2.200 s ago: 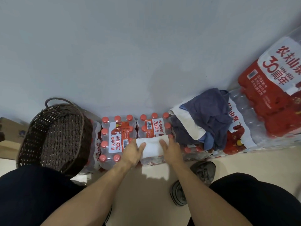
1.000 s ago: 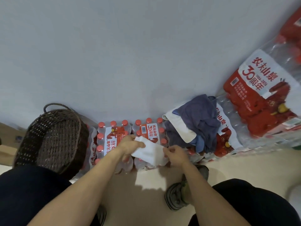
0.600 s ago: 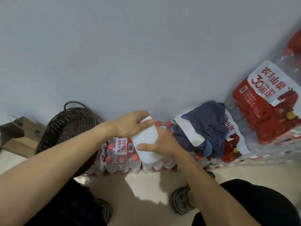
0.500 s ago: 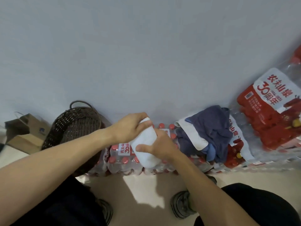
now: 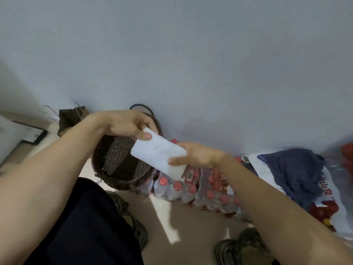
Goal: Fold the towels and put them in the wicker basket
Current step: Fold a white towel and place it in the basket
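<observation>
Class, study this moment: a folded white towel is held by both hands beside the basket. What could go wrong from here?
1. The towel is held only at its ends by the left hand and right hand; it may unfold when released.
2. It hangs partly past the basket rim, over the water bottles, so it could land outside.

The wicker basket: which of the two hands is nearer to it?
Left. The left hand is above the wicker basket, pinching the white towel; the right hand grips its other end, beside the basket.
</observation>
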`<state>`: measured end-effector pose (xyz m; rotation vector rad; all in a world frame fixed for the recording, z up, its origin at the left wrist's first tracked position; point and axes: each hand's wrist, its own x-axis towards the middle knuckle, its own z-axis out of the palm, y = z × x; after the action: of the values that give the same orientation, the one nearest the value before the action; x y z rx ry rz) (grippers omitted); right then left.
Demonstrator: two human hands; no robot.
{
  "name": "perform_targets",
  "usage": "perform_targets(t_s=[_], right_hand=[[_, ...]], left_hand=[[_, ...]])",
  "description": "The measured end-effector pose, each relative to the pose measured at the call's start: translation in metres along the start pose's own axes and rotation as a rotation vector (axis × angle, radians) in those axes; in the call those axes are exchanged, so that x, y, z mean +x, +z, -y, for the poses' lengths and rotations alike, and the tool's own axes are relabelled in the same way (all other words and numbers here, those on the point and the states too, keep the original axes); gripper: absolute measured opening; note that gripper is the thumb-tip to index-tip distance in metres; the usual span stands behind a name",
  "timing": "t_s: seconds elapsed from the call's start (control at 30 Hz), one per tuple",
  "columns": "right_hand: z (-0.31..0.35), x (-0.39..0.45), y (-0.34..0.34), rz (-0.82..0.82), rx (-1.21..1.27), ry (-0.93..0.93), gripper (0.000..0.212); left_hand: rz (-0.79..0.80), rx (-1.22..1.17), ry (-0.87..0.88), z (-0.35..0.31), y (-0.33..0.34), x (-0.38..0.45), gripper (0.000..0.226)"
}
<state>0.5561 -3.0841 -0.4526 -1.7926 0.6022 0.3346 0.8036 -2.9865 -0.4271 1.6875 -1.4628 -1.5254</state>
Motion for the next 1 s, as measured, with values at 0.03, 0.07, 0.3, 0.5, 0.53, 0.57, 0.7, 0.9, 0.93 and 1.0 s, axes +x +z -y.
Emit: perform_targets(t_s=[0.03, 0.07, 0.3, 0.5, 0.53, 0.57, 0.7, 0.9, 0.93, 1.0], right_hand=[[0.005, 0.014, 0.003, -0.018, -0.132, -0.014, 0.029], [0.010, 0.028, 0.007, -0.014, -0.225, -0.025, 0.026], [0.025, 0.112, 0.041, 0.155, 0.056, 0.106, 0.022], [0.021, 0.155, 0.042, 0.198, -0.271, 0.154, 0.028], [0.023, 0.160, 0.042, 0.214, -0.325, 0.158, 0.031], [0.023, 0.165, 0.043, 0.227, -0.391, 0.157, 0.036], [0.023, 0.183, 0.054, 0.329, -0.496, 0.216, 0.042], [0.017, 0.201, 0.073, 0.476, -0.433, 0.390, 0.042], [0.017, 0.203, 0.075, 0.472, -0.473, 0.395, 0.042], [0.016, 0.207, 0.077, 0.445, -0.637, 0.356, 0.044]], left_hand=[[-0.034, 0.071, -0.077, 0.012, -0.006, -0.003, 0.018], [-0.064, 0.096, -0.154, 0.025, -0.011, -0.006, 0.019], [-0.354, 0.186, -0.327, 0.086, -0.028, -0.029, 0.021], [-0.434, 0.164, -0.406, 0.117, -0.013, -0.021, 0.020], [-0.428, 0.194, -0.403, 0.121, -0.012, -0.019, 0.020], [-0.414, 0.221, -0.400, 0.124, -0.011, -0.019, 0.020], [-0.304, 0.340, -0.413, 0.132, -0.011, -0.018, 0.020], [-0.273, 0.464, -0.427, 0.141, 0.003, -0.007, 0.023], [-0.268, 0.487, -0.439, 0.143, 0.006, -0.004, 0.024], [-0.246, 0.520, -0.468, 0.145, 0.011, 0.001, 0.024]])
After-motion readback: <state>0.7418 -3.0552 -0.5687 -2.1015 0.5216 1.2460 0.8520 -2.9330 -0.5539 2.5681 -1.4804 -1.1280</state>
